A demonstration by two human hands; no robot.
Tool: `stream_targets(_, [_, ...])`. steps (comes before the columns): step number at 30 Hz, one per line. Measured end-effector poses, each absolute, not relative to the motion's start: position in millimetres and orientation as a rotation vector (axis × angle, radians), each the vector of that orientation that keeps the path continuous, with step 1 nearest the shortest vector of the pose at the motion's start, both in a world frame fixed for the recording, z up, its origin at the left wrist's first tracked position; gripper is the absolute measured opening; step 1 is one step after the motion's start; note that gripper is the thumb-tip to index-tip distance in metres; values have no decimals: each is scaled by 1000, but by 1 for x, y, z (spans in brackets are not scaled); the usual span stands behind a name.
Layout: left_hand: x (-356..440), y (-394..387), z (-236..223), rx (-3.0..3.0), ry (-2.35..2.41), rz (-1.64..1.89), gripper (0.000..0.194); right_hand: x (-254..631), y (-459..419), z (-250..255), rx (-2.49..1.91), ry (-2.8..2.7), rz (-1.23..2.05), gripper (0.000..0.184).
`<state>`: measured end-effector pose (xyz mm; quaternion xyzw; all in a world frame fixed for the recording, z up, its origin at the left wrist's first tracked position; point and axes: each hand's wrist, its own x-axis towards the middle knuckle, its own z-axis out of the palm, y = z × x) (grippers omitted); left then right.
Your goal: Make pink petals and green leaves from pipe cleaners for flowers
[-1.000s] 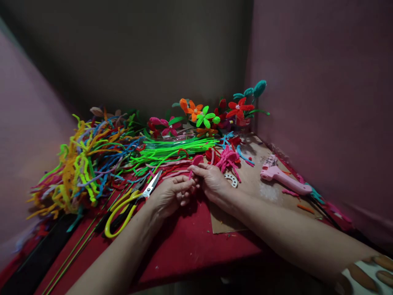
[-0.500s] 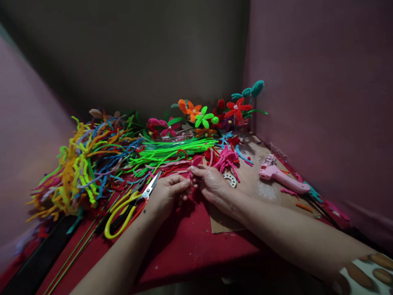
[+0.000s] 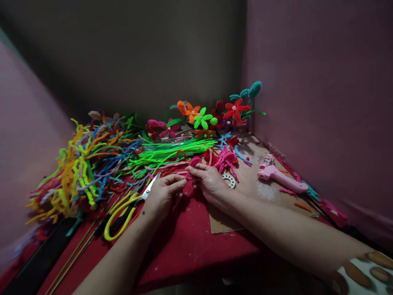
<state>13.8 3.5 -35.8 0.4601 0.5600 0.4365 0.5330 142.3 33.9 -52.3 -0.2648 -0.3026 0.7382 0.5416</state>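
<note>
Between my two hands is a small pink pipe-cleaner piece [image 3: 195,162], its rounded loop showing above the fingertips. My right hand [image 3: 208,180] pinches it just below the loop. On the left, my left hand [image 3: 167,189] closes thumb and forefinger on its lower end, which is mostly hidden by the fingers. Yellow-handled scissors [image 3: 120,219] lie beside my left wrist, blades pointing away. A bunch of pink pipe cleaners [image 3: 226,159] and a white ring with holes [image 3: 229,181] lie just beyond my right hand.
A heap of multicoloured pipe cleaners [image 3: 82,168] fills the left side, with green pipe cleaners [image 3: 175,148] in the middle. Finished pipe-cleaner flowers [image 3: 202,118] stand at the back. On the cardboard [image 3: 225,221] to the right lies a pink glue gun [image 3: 282,179]. Walls enclose the table.
Both hands stay close together on the pink piece, with only slight finger movement. The whole view has shifted a little.
</note>
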Motion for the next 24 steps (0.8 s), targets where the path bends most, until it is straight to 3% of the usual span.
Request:
stream_targets(12, [8, 8, -30, 1131, 1385, 1155, 25, 139, 34, -58, -743, -825, 1717, 21])
stream_targets(17, [6, 16, -12, 1395, 1471, 1278, 19, 136, 33, -67, -855, -1477, 1594, 10])
stream_targets(24, [51, 40, 10, 1557, 1500, 1092, 19, 136, 20, -63, -801, -2289, 995, 12])
